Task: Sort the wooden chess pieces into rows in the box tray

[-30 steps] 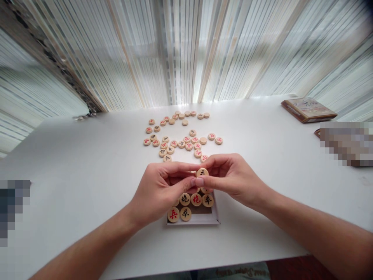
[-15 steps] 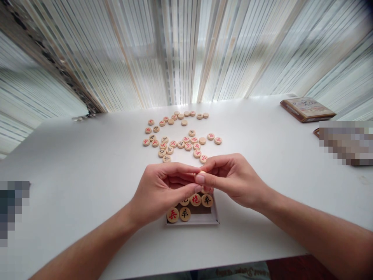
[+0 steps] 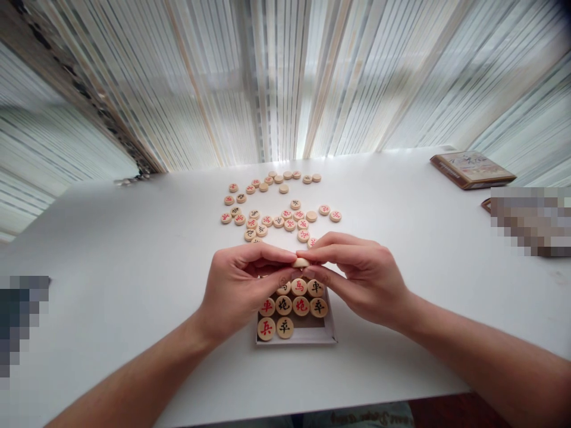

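Note:
Between the fingertips of both hands is one pale wooden Chinese chess piece (image 3: pixel 301 263), seen nearly edge-on. My left hand (image 3: pixel 250 276) pinches it from the left, and my right hand (image 3: pixel 357 270) grips it from the right. Its marking cannot be made out. Below the hands lies a shallow white-rimmed box (image 3: pixel 331 327) with chess pieces laid in rows, red and black characters upward. A red-marked piece (image 3: pixel 266 329) and a black-marked piece (image 3: pixel 284 327) sit in its front row, beside a bare brown patch. My hands hide the box's far part.
Many loose chess pieces (image 3: pixel 289 224) are scattered on the white table (image 3: pixel 134 267) beyond my hands, some with blank sides up. A flat printed box (image 3: pixel 473 169) lies at the back right, near a blurred-out object (image 3: pixel 530 220). A striped curtain (image 3: pixel 285 77) hangs behind the table.
Both hands have shifted slightly and the chess piece between them has turned and moved a little left. More pieces in the box show now.

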The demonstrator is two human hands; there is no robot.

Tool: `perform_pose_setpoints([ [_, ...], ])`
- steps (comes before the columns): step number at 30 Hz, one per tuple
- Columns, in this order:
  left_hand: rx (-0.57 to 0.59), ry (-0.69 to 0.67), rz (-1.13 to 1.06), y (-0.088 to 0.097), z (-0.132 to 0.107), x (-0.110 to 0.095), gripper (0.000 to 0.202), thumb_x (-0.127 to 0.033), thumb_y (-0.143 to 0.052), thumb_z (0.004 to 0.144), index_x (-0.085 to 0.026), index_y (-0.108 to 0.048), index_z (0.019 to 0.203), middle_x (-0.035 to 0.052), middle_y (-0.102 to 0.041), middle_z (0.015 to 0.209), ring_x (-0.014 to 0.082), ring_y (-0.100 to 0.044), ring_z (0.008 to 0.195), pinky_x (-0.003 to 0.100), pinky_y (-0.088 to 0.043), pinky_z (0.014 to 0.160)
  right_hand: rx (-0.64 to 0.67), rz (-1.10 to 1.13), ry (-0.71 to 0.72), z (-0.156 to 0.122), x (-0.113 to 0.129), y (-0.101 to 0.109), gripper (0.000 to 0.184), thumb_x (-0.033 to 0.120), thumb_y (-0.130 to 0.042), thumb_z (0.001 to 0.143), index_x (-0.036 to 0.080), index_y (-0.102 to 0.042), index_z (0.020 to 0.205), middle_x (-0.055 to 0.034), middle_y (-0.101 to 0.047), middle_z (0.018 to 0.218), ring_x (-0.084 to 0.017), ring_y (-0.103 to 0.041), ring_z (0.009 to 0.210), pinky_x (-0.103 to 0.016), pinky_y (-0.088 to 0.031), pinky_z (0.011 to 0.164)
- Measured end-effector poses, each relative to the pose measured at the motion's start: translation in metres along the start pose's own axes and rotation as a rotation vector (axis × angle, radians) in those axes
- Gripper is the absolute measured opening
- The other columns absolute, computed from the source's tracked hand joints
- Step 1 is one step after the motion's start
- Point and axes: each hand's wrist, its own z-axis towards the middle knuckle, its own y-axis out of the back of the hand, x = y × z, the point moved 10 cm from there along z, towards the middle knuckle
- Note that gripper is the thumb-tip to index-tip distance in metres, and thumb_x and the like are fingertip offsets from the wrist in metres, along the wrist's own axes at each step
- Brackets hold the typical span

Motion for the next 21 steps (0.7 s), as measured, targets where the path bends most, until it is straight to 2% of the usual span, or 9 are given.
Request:
perform_pose_setpoints([
  [4,-0.008,-0.062,0.057,0.001,0.000,-0.007,0.023,-0.001,-0.090,0.079,-0.020,-0.089,0.090,0.0027,-0.088,0.094,0.0181,-0.086,0.088,0.021,-0.072,0.083,-0.041,0.015,0.034,-0.001,0.003,0.003,0.020,0.011,-0.081,0.093,0.020,-0.087,0.109,-0.0086,-0.082,0.096,-0.019,-0.077,0.083,-0.030,-0.063,0.073],
  [11,-0.005,-0.132,0.146,0.000,0.000,-0.015,0.027,-0.002,-0.090,0.080,-0.024,-0.090,0.097,0.0013,-0.088,0.097,0.0159,-0.084,0.090,0.020,-0.070,0.083,-0.066,0.172,-0.134,-0.003,-0.013,0.004,0.021,0.015,-0.085,0.091,0.026,-0.087,0.109,-0.0085,-0.082,0.102,-0.023,-0.078,0.091,-0.036,-0.066,0.075],
  [16,-0.039,-0.032,0.108,0.004,0.001,-0.007,0.025,-0.007,-0.095,0.075,-0.021,-0.090,0.095,0.0028,-0.088,0.091,0.0205,-0.085,0.084,0.025,-0.073,0.078,-0.138,0.388,-0.303,-0.005,-0.029,0.004,0.022,0.019,-0.092,0.085,0.024,-0.089,0.106,-0.0068,-0.086,0.095,-0.021,-0.081,0.082,-0.033,-0.071,0.074],
  [21,-0.046,0.058,0.032,0.006,0.001,0.001,0.032,-0.007,-0.100,0.068,-0.022,-0.090,0.094,0.0018,-0.088,0.088,0.0204,-0.086,0.080,0.022,-0.073,0.077,-0.090,0.589,-0.471,-0.008,-0.041,-0.008,0.029,0.022,-0.097,0.080,0.026,-0.089,0.107,-0.0051,-0.087,0.086,-0.019,-0.082,0.071,-0.031,-0.072,0.070],
])
